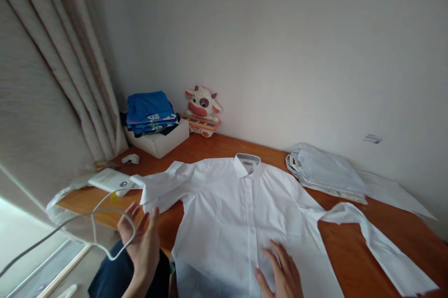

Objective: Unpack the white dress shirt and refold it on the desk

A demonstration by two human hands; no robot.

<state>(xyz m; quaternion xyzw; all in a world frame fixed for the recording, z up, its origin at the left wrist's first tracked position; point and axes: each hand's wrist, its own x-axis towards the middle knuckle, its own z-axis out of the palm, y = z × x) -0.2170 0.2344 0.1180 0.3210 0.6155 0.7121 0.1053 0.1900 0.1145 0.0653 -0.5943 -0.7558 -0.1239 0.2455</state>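
A white button-up shirt (220, 214) lies front side up on the wooden table, its collar toward the wall. One sleeve is bent at the left; the other stretches out to the right, twisted. My left hand (142, 237) is raised by the table's near left edge, palm up with fingers apart, just below the left cuff. A white cable (94, 223) loops around and across this hand, and I see no grip on it. Over the lower front of the shirt, beside the button strip, my right hand (280, 272) has its fingers spread; whether it touches the cloth I cannot tell.
Folded blue clothes (150, 109) sit on a white box (159, 142) at the back left, beside a cow-shaped toy keyboard (203, 111). A white flat device (110, 180) lies at the left. Folded pale clothes (324, 169) rest along the wall at right. A curtain (56, 65) hangs left.
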